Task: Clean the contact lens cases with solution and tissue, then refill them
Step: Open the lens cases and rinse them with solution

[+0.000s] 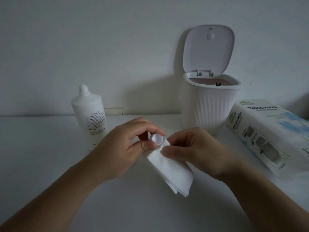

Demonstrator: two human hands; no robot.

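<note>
My left hand [127,144] pinches a small round white contact lens case [156,139] between thumb and fingers, its open cup facing me. My right hand [189,148] grips a folded white tissue [172,173] at its top corner, right beside the case; the rest of the tissue hangs down toward the table. Behind my left hand stands the white solution bottle [89,118], uncapped, with small printed text on its side.
A ribbed white mini trash bin [212,106] with its lid flipped up stands at the back right against the wall. A tissue paper box [267,134] lies to its right. The white table [41,156] runs to the wall.
</note>
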